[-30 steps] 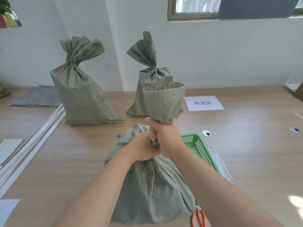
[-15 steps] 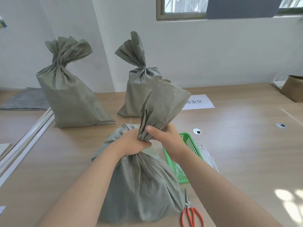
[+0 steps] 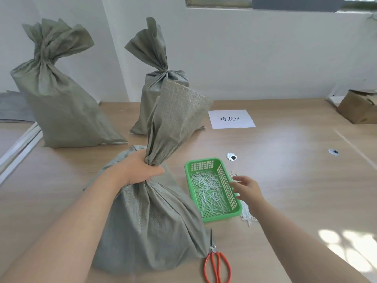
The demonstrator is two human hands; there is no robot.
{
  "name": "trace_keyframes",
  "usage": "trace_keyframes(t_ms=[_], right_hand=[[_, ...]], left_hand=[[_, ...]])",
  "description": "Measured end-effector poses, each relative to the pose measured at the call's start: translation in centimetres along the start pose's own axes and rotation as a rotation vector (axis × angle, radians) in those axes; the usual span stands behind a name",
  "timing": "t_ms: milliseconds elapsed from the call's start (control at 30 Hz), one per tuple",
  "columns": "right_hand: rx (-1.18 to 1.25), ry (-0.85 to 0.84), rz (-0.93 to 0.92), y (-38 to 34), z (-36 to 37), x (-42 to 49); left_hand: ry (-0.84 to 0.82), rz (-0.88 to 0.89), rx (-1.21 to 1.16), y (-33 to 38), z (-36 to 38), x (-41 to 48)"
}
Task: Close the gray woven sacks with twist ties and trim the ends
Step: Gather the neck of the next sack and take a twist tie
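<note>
Released from the sack's neck, the right hand [image 3: 246,188] now reaches, fingers loose and empty, past the green basket [image 3: 204,160] toward the white ties [image 3: 247,218] beside it. The left hand [image 3: 140,170] alone clamps the gathered neck of the gray woven sack [image 3: 151,221], upright at the desk's [image 3: 295,180] front. Tying likely follows; red scissors [image 3: 217,264] lie nearby.

A wooden table [image 3: 285,180] bears three gray sacks: the front sack [image 3: 146,227] and, behind it, the left sack [image 3: 61,111] and middle sack [image 3: 151,99], both tied. Right of the front sack lie a green basket [image 3: 222,216], loose ties [image 3: 247,217] and scissors [image 3: 217,264]; farther back, a sign [image 3: 231,118] and box [image 3: 357,108].
</note>
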State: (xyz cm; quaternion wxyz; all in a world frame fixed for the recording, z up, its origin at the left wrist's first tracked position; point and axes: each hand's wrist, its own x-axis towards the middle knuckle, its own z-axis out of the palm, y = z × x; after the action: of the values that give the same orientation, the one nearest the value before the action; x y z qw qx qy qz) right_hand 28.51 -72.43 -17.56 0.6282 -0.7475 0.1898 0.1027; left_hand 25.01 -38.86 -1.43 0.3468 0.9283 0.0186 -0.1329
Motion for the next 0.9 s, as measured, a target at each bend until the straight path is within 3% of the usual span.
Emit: trace_keyframes(t_ms=[333, 567, 900], right_hand=[[-0.455, 0.070, 0.139, 7.9, -3.3, 4.5], [-0.488, 0.200, 0.089, 8.7, -3.0, 6.6], [-0.664, 0.130, 0.169, 10.3, -3.4, 7.8]], left_hand=[[0.011, -0.025, 0.066, 2.4, 0.1, 1.4], [0.010, -0.046, 0.006, 1.4, 0.3, 2.1], [0.005, -0.049, 0.011, 1.1, 0.2, 2.3]])
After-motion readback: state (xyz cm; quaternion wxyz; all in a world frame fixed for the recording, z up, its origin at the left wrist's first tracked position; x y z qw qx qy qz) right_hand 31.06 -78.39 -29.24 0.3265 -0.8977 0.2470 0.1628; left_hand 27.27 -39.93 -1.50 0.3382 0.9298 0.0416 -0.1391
